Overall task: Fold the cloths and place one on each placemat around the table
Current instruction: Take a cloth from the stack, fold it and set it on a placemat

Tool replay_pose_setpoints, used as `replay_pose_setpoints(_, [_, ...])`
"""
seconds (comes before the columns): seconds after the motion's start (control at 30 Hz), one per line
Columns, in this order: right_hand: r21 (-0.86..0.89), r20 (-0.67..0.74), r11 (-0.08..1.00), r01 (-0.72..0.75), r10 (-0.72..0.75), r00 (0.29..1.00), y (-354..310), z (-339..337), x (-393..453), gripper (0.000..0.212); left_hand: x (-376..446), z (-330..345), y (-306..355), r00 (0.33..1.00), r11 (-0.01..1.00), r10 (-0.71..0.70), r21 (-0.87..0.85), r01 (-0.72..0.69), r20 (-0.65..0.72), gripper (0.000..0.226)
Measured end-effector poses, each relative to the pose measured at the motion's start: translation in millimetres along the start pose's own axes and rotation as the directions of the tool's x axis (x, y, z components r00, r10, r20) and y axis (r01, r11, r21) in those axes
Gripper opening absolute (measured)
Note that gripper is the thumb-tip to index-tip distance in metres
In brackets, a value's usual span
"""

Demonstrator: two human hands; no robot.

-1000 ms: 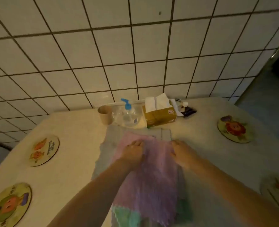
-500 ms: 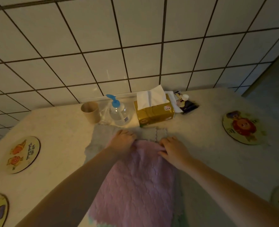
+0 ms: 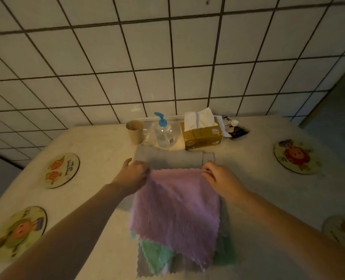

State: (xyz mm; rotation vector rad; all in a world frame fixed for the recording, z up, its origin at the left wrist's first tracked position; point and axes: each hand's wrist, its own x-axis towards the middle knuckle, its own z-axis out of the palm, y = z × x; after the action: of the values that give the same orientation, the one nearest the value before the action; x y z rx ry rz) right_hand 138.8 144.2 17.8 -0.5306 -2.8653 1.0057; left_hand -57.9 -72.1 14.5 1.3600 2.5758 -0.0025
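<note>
Pinching the far edge of the pink cloth (image 3: 175, 209), the left hand (image 3: 132, 176) held its far left corner and the right hand (image 3: 220, 178) its far right corner, each grip clamped on the fabric with fingers curled. The cloth lay mid-bench on top of a grey cloth (image 3: 167, 158), and green cloths (image 3: 155, 257) showed from under its near edge.

Four round placemats were in view on the bench (image 3: 98, 142): two at the left (image 3: 62, 170) (image 3: 20, 232), one at the far right (image 3: 296, 156) and one at the near right (image 3: 341, 231). None appeared to carry a cloth.

The likeliest trouble, as I judged it, was the fluffy pile catching on the layer below, so that lifting or folding the pink cloth dragged the grey one along and disturbed the stack. An uneven pull between the two hands could also skew the fold and leave the corners mismatched. A wide sweep toward the far side might knock the pump bottle (image 3: 163, 132) or the cup (image 3: 135, 131) standing just beyond the grey cloth, beside the tissue box (image 3: 203, 134).

The light was dim. The number of cloths in the stack could not be told, the fingertips were hidden in the fabric, and the near right placemat was blurred and cut by the frame edge.
</note>
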Motion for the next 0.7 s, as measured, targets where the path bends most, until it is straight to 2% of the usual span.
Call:
replay_pose_setpoints(0.17, [0.014, -0.014, 0.997, 0.076, -0.076, 0.997, -62.6, -2.8, -15.1, 0.006, -69.2, -19.7, -39.8, 0.996, 0.983, -0.064, -0.178, 0.051, -0.065, 0.013])
replay_pose_setpoints(0.37, [-0.046, -0.099, 0.990, 0.133, -0.137, 0.986, -155.0, 13.1, -14.9, 0.022, -157.0, -50.1, -108.1, 0.939, 0.953, -0.219, -0.265, 0.147, -0.266, 0.009])
replay_pose_setpoints(0.57, [-0.120, -0.159, 0.962, 0.247, -0.264, 0.951, -259.4, 46.5, -6.9, 0.020, -234.2, -88.1, -181.6, 0.856, 0.959, -0.283, -0.150, 0.241, -0.433, 0.011])
replay_pose_setpoints(0.7, [-0.129, -0.220, 0.958, 0.257, -0.281, 0.934, -308.1, 65.0, -7.4, 0.019, -264.4, -102.4, -217.6, 0.789, 0.973, -0.232, -0.127, 0.195, -0.569, 0.014])
